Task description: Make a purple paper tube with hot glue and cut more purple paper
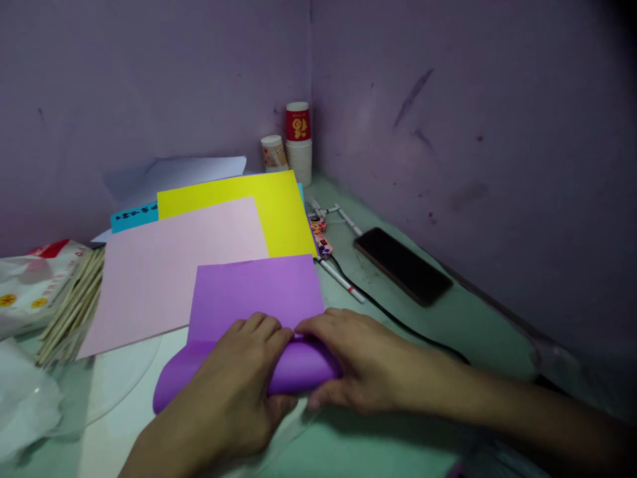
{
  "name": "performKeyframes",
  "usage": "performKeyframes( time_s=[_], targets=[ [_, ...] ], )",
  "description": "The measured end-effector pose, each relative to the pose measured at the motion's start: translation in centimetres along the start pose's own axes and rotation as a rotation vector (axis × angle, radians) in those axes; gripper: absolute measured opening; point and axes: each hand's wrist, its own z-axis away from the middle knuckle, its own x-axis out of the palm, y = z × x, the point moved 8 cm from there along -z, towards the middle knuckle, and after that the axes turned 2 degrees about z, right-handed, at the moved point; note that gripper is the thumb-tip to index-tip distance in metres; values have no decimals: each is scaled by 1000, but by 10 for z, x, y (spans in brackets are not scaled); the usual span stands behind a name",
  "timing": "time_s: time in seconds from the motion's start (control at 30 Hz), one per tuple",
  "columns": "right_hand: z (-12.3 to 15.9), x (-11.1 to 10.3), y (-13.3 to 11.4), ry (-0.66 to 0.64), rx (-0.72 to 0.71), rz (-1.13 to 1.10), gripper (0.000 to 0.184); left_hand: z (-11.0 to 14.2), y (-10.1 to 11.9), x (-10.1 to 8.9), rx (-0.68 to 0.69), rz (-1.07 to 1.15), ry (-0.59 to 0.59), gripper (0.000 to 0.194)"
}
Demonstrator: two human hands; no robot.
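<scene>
The left hand (249,382) and the right hand (361,358) are side by side on the purple paper sheet (256,292). The near part of this sheet is curled into a loose roll, and each hand pinches the roll, with the fingers on top and the thumb at the near side. The index fingertips almost meet.

The sheet lies at the near middle of the surface (393,441), and its far part overlaps the pink sheet (174,265). Under the pink sheet there is a yellow sheet (279,219). To the left lies a bundle of wooden sticks (74,305), beside a white plastic packet (34,285). To the right, a smartphone (403,265) lies near a black cable (393,318). In the corner, 1 red paper cup (297,126) tops a stack of white cups (299,161).
</scene>
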Motion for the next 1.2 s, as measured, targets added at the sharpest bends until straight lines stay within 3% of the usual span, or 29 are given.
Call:
performKeyframes(
  time_s=[0.2, 0.4, 0.6, 0.73, 0.93, 1.07, 1.2],
  targets=[
    [-17, -9, 12, 11, 48, -37, 42, 5, -14, -10, -92, 56, 22, 59],
    [-14, -6, 19, 3, 132, -47, 39, 21, -42, -22, -211, 124, 55, 41],
    [-21, -9, 31, 68, 184, -136, 37, 12, -39, -25, -179, 103, 93, 41],
    [-25, -10, 38, 135, 251, -83, 40, 4, -35, -26, -188, 0, 129, 43],
    [-23, -13, 53, 329, 367, -43, 41, -3, -38, -22, -293, -119, 126, 42],
    [-22, -9, 64, 320, 453, -131, 57, -4, -39, -22, -343, -164, 148, 36],
    [-25, -4, 70, 291, 476, -160, 51, -5, -35, -23, -306, -169, 190, 38]
  ],
)
